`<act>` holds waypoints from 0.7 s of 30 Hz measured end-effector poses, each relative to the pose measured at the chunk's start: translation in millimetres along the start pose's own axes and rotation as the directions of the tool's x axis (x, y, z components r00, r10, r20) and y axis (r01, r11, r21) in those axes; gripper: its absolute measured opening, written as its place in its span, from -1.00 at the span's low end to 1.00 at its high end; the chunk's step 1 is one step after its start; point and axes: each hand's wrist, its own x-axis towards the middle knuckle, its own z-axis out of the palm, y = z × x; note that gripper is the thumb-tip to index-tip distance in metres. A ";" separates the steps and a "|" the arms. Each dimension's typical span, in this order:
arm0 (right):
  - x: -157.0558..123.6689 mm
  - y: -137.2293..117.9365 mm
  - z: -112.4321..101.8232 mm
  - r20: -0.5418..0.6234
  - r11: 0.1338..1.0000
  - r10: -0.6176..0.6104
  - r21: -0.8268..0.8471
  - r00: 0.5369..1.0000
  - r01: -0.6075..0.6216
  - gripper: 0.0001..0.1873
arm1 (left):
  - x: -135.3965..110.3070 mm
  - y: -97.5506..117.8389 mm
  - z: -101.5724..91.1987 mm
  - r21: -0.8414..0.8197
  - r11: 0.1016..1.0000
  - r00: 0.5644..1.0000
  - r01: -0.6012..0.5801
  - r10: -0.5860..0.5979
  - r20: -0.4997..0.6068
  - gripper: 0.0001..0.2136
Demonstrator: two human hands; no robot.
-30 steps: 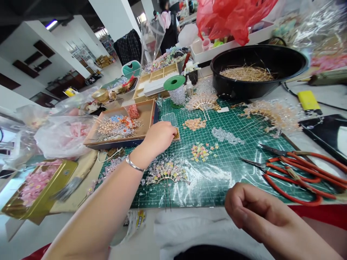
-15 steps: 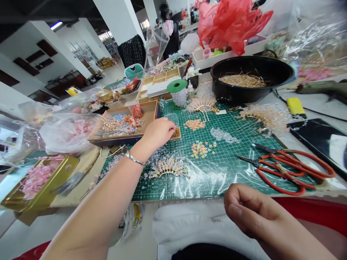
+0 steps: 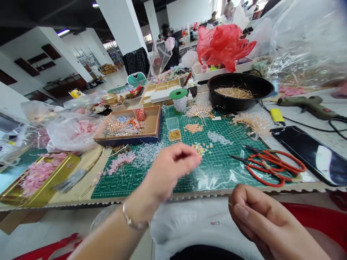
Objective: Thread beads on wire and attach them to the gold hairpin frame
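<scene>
Green gridded cutting mat (image 3: 217,166) covers the workbench, scattered with pastel bead clusters (image 3: 200,148). Near six o'clock, the blurred left hand (image 3: 173,171) hovers over the mat's near edge, fingers bunched, its grip unclear. At five o'clock, the right hand (image 3: 260,220) presses thumb and fingertips together, anything held too fine to tell. Red-handled steel scissors (image 3: 267,168) lie at three o'clock.

The left hand (image 3: 170,171) is blurred and it is above the green cutting mat (image 3: 217,173), near a small box of gold beads (image 3: 175,135). The right hand (image 3: 260,220) has its fingers curled and pinched together, over white fabric (image 3: 189,231). Red-handled scissors (image 3: 267,166) lie on the mat, to the right side.
</scene>
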 end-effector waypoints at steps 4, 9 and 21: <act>-3.9 1.2 9.1 -0.024 0.990 -0.101 -0.103 0.995 0.098 -0.56 | -60.1 -14.9 39.5 -0.620 0.699 0.928 0.356 -0.343 0.146 -0.85; -6.4 4.9 19.6 0.027 0.964 -0.157 -0.212 0.987 0.159 -0.60 | -81.0 -23.7 45.8 -0.757 0.476 0.865 0.447 -0.446 0.230 -0.83; -6.6 -9.0 32.6 -0.030 0.947 -0.121 -0.304 0.992 0.106 -0.54 | -83.7 -22.8 47.5 -0.767 0.469 0.869 0.439 -0.437 0.230 -0.85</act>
